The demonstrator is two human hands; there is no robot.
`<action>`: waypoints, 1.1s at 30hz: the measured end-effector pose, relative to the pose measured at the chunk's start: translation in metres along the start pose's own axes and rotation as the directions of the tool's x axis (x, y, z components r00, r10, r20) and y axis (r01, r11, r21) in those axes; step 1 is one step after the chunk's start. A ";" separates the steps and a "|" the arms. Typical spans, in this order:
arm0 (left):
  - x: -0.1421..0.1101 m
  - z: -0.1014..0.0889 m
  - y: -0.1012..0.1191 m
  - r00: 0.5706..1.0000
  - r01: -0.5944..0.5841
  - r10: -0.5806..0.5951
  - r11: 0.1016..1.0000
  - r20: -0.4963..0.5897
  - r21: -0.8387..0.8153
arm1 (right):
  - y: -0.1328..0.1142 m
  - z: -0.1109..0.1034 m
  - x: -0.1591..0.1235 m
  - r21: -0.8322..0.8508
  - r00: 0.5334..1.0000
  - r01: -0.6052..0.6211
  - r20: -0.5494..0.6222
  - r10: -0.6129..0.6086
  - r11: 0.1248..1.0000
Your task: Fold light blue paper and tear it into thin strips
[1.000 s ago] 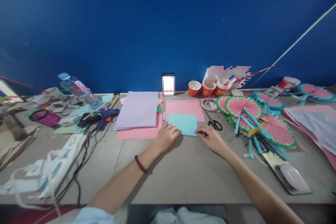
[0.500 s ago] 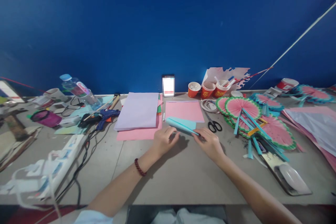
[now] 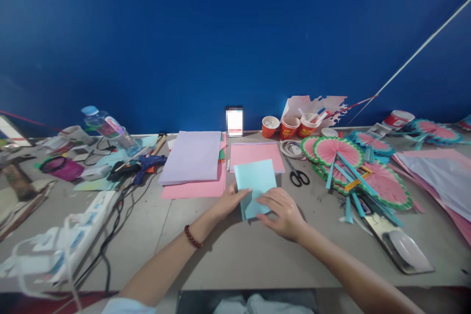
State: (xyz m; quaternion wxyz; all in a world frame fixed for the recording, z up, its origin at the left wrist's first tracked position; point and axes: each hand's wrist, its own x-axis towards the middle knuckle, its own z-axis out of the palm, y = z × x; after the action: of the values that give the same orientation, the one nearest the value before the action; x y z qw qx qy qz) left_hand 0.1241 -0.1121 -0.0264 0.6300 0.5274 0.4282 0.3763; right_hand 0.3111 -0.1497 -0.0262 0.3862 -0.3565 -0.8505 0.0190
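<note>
Head view. Blue paper [image 3: 254,179] up off the table [image 3: 221,260], tilted, seemingly layered; folding judged under way, no pleats in it, how much remains unclear. Left hand [image 3: 231,200] clamped on its left edge, thumb on top. Right hand [image 3: 282,211] touches the lower right, fingers slightly apart; pinch uncertain. Half-second earlier: paper nearly edge-on; now broad face shows.
</note>
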 end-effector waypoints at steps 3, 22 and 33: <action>-0.003 -0.006 0.004 0.997 0.037 -0.039 0.999 0.060 0.034 | 0.005 -0.006 0.001 0.035 0.994 -0.086 -0.066 0.088 0.996; -0.016 -0.022 0.059 0.945 -0.249 0.076 0.799 0.319 0.547 | 0.011 0.005 0.053 0.622 0.688 -0.662 0.283 0.668 0.418; 0.006 -0.019 0.044 0.964 -0.173 0.068 0.897 0.258 0.408 | 0.013 0.016 0.038 0.695 0.637 -0.633 0.218 0.739 0.341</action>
State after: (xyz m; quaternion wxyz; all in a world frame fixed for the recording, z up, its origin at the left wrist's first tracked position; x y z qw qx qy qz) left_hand 0.1075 -0.0927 0.0143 0.5213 0.7191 0.3879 0.2465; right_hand 0.2910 -0.1132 -0.0170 0.5039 -0.4988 -0.5107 0.4862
